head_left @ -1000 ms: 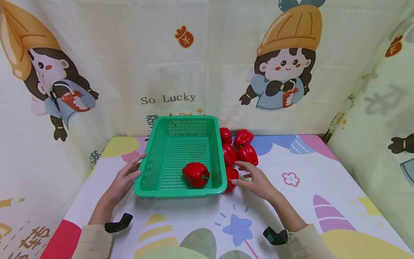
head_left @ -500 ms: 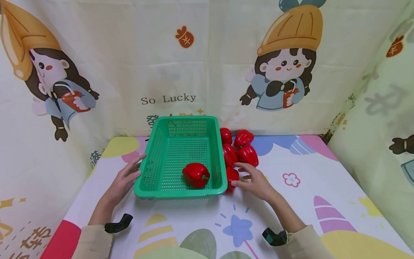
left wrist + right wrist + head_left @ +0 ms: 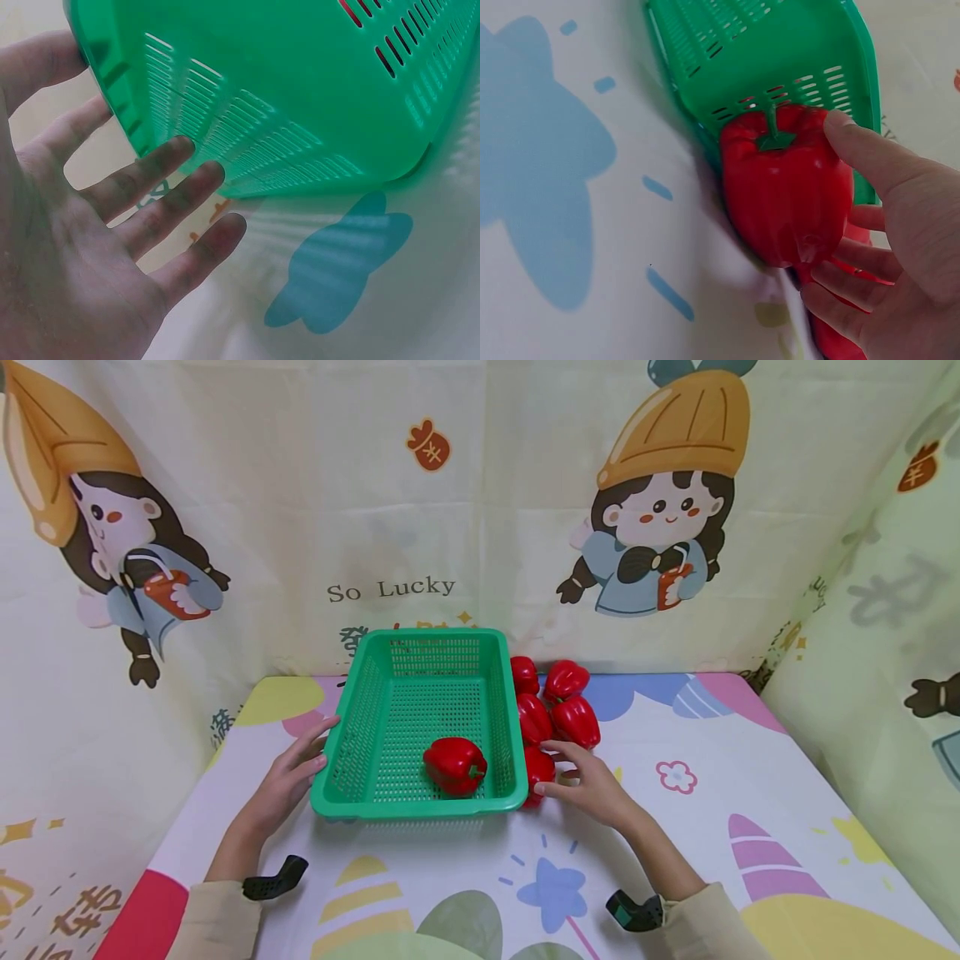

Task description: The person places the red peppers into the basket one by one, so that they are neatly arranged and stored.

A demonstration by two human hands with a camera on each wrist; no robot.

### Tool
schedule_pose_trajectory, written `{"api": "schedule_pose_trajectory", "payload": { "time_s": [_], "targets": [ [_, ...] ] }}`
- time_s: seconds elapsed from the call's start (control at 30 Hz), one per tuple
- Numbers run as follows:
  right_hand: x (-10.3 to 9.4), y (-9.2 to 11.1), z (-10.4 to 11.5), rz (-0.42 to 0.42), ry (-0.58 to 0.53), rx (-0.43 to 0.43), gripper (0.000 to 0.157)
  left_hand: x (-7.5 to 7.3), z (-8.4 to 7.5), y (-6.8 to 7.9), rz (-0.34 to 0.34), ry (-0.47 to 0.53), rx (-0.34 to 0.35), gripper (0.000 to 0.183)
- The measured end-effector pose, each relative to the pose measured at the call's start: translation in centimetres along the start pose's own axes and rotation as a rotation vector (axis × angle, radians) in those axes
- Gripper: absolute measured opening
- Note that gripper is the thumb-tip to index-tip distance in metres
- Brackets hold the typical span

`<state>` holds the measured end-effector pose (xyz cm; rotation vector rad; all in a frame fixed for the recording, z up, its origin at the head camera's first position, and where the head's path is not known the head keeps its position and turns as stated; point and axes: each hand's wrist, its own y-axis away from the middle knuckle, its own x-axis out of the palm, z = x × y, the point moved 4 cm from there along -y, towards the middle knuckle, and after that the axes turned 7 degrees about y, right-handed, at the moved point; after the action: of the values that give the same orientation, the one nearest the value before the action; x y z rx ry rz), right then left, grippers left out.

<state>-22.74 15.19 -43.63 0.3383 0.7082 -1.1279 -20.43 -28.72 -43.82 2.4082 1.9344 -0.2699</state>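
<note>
In the head view, my left hand (image 3: 281, 783) is at the left side of a green plastic basket (image 3: 347, 706), fingers spread. The left wrist view shows this hand (image 3: 97, 202) with its fingers extended, the upper ones at the basket's rim (image 3: 112, 90). A red bell pepper (image 3: 454, 766) lies inside the basket, near its front right corner. My right hand (image 3: 592, 783) reaches to another bell pepper (image 3: 538, 777) outside the basket's right wall. In the right wrist view, its thumb is at that pepper's (image 3: 787, 195) upper edge and its loosely bent fingers lie along the lower side; firm contact cannot be made out.
Several more red bell peppers (image 3: 576, 722) lie along the basket's right side toward the back. A patterned cloth covers the table (image 3: 660, 852). Printed curtains (image 3: 450, 527) stand behind and at both sides.
My right hand has shifted slightly left, closer around the front pepper outside the basket. The left hand, the basket and the peppers stay where they were.
</note>
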Motion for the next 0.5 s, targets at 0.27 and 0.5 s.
{"api": "schedule_pose_trajectory", "payload": {
  "time_s": [0.27, 0.5],
  "targets": [
    [0.09, 0.00, 0.33, 0.008, -0.015, -0.027, 0.065, 0.02, 0.03, -0.04, -0.001, -0.002, -0.005, 0.054],
    [0.35, -0.08, -0.34, 0.008, -0.006, -0.017, 0.067, -0.11, 0.14, 0.00, 0.000, -0.004, 0.005, 0.053]
  ]
}}
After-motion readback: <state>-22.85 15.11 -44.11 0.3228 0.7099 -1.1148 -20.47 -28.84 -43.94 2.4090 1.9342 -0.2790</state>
